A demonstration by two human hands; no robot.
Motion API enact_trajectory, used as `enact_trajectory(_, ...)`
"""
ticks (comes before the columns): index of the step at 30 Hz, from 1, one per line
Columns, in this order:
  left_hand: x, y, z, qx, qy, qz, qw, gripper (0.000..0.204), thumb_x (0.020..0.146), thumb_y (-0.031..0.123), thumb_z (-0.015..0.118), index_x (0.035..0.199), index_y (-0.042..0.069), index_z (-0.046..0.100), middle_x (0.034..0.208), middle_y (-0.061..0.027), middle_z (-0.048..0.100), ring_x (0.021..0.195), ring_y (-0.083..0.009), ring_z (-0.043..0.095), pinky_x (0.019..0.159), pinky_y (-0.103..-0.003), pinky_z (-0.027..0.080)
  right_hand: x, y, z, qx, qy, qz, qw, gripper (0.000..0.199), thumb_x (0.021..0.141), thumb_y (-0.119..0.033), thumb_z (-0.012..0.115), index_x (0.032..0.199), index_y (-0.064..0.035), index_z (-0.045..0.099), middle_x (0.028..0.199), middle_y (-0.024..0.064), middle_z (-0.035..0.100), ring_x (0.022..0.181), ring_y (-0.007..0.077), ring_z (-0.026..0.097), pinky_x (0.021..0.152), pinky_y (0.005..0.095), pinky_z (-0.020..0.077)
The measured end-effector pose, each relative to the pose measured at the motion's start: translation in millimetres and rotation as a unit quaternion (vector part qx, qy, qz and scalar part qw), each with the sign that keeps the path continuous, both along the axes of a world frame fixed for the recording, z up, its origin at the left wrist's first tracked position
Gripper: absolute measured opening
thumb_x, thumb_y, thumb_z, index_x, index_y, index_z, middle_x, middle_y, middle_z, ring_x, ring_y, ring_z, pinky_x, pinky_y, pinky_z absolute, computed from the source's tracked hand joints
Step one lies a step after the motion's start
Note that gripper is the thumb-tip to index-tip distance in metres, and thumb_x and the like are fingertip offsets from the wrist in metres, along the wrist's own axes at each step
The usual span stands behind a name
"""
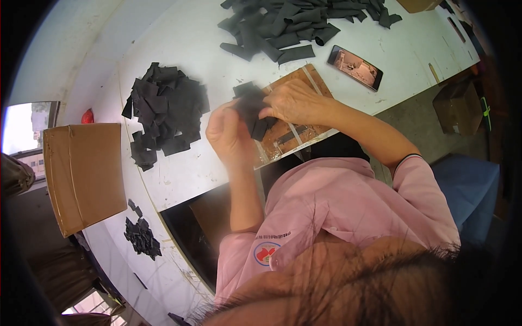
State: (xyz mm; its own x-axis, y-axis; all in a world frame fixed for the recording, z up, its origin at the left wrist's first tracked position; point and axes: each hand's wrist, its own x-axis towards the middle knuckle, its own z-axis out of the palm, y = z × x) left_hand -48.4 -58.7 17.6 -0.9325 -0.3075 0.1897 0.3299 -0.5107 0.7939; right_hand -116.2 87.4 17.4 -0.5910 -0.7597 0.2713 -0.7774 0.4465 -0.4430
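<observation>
Above a wooden board (312,81) with pale strips across it, my two hands meet over a dark cloth piece (250,105). My left hand (225,132) is closed at the piece's left side, thumb and fingers bent around its edge. From the right, my right hand (293,102) pinches the same piece between thumb and fingers. More black cloth (261,129) lies on the board just below the hands. To the left of my left hand is a heap of flat black pieces (168,108). The held piece is slightly blurred, so its exact form is hard to make out.
A larger pile of black strips (283,27) covers the table's far side. Right of it lies a phone (355,67) with its screen lit. A cardboard box (87,174) stands at the left, near a small black heap (142,237). Another box (458,108) sits low at right.
</observation>
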Motion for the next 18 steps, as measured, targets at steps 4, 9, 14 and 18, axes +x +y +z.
enact_trajectory(4,-4.6,-9.4,-7.4,-0.224,-0.042,0.101,0.968,0.009,0.081,0.005,0.052,0.086,-0.002,0.055,0.085,-0.008,0.057,0.081,-0.0119,0.053,0.073,-0.024,0.042,-10.6,2.8,23.6,-0.013,-0.108,0.064,0.992,0.042,0.08,-0.037,0.048,0.059,0.0,0.054,0.05,0.0123,0.051,0.047,0.0263,0.052,0.048,0.0341,0.0416)
enact_trajectory(9,24.9,-36.6,-73.4,-0.676,-0.172,0.139,0.703,0.038,0.065,0.001,0.06,0.102,-0.002,0.049,0.094,-0.0123,0.056,0.085,-0.021,0.055,0.072,-0.028,0.042,-68.8,8.7,39.9,-0.306,-0.245,-0.092,0.915,0.052,0.08,-0.046,0.044,0.071,0.0033,0.058,0.064,0.0091,0.057,0.052,0.0131,0.052,0.053,0.0237,0.0415)
enact_trajectory(14,54.3,-34.0,-79.7,-0.753,-0.179,0.082,0.628,0.026,0.068,0.001,0.056,0.093,-0.002,0.051,0.091,-0.0184,0.054,0.087,-0.0342,0.05,0.076,-0.038,0.041,-5.4,34.3,-11.2,-0.252,-0.301,-0.164,0.905,0.034,0.084,-0.033,0.043,0.088,-0.0018,0.055,0.06,0.0008,0.051,0.051,0.0075,0.046,0.047,0.0219,0.0368)
enact_trajectory(18,59.9,-43.1,-104.5,-0.765,-0.123,0.138,0.617,0.014,0.069,0.003,0.056,0.082,-0.001,0.052,0.092,-0.0173,0.054,0.087,-0.0332,0.05,0.074,-0.039,0.041,41.6,25.6,-30.2,-0.162,-0.413,-0.111,0.889,0.03,0.082,-0.03,0.05,0.079,-0.0015,0.056,0.061,0.0017,0.053,0.052,0.0107,0.049,0.049,0.0248,0.0392)
